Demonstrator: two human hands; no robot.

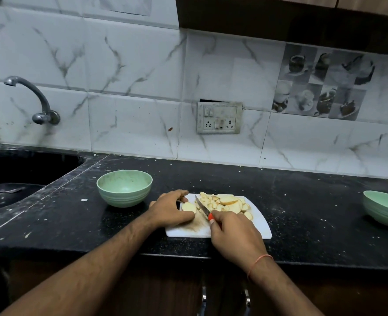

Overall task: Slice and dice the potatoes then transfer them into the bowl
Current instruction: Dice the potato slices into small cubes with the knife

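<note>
Hands clasp potato and knife over board on black counter

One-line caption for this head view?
Left hand steadies a potato slice while right hand holds knife over board; bowl empty.

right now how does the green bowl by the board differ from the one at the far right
The bowl by the board is fully in view, upright and near the left hand. The far-right bowl is cut off by the frame edge, looks tilted and sits away from both hands. Both are pale green and hold no potato.
</note>
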